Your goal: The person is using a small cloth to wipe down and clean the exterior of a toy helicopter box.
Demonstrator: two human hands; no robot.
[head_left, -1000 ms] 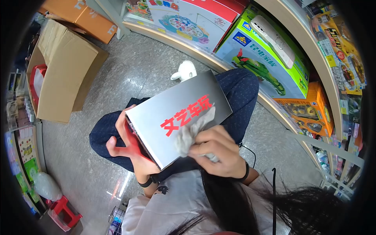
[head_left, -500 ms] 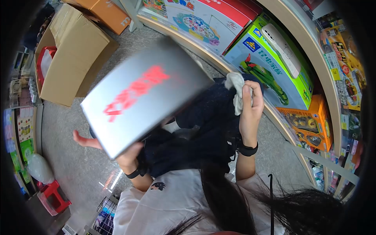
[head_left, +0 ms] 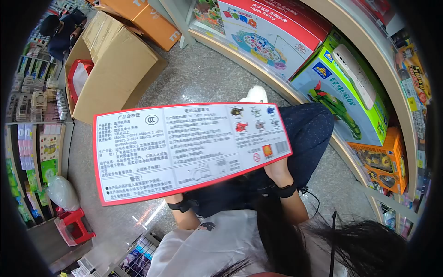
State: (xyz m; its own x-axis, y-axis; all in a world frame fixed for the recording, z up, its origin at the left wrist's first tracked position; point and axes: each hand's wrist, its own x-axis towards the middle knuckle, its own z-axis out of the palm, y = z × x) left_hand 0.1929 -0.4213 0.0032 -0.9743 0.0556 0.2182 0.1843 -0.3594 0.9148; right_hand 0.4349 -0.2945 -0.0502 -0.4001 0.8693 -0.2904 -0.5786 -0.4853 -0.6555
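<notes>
A long toy box [head_left: 198, 152] is held up across my lap, its white back panel with a red border facing me. Dense print covers the panel, with small helicopter pictures and a barcode at its right end. My left hand [head_left: 174, 199] goes behind the lower edge, its fingers hidden by the box. Farther right, my right hand [head_left: 279, 171] meets the lower edge, and its fingers are also behind the box. Both hands seem closed on the box. No cloth shows in either hand now.
An open cardboard carton [head_left: 124, 64] stands on the floor at upper left, beside orange boxes [head_left: 154, 25]. Shelving curves along the right with a green toy box [head_left: 341, 92] and a fishing game box [head_left: 267, 41]. A red stool [head_left: 78, 226] is at lower left.
The box has turned from a blurred silvery face with red lettering to its printed back, and sits lower. My right hand has moved from the side to the box; its whitish cloth is out of sight.
</notes>
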